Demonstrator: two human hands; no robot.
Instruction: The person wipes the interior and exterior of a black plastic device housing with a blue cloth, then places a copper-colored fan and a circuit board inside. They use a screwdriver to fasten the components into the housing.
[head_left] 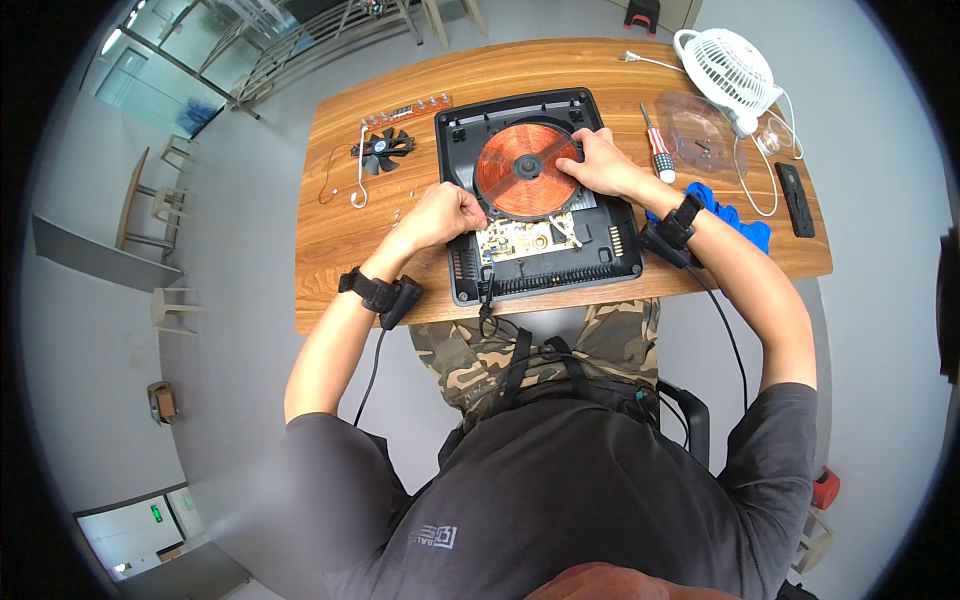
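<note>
The black plastic housing of an induction cooker point(625, 255) lies opened in front of me. A round copper coil point(510, 150) with a dark centre sits in it, over a pale circuit board point(520, 240). My right hand point(602, 165) grips the coil's right edge, thumb on top of the windings. At the coil's lower left edge, beside the board, my left hand point(446, 214) has its fingertips pinched together; whatever they hold is too small to make out. A black power cord point(487, 300) leaves the housing's near side.
Left of the housing lie a small black fan point(383, 151) and an orange strip board point(407, 112). To the right are a screwdriver point(657, 145), a clear plastic tray point(690, 125) with small parts, blue cloth point(740, 228), a black strip point(795, 200) and a white desk fan point(735, 70).
</note>
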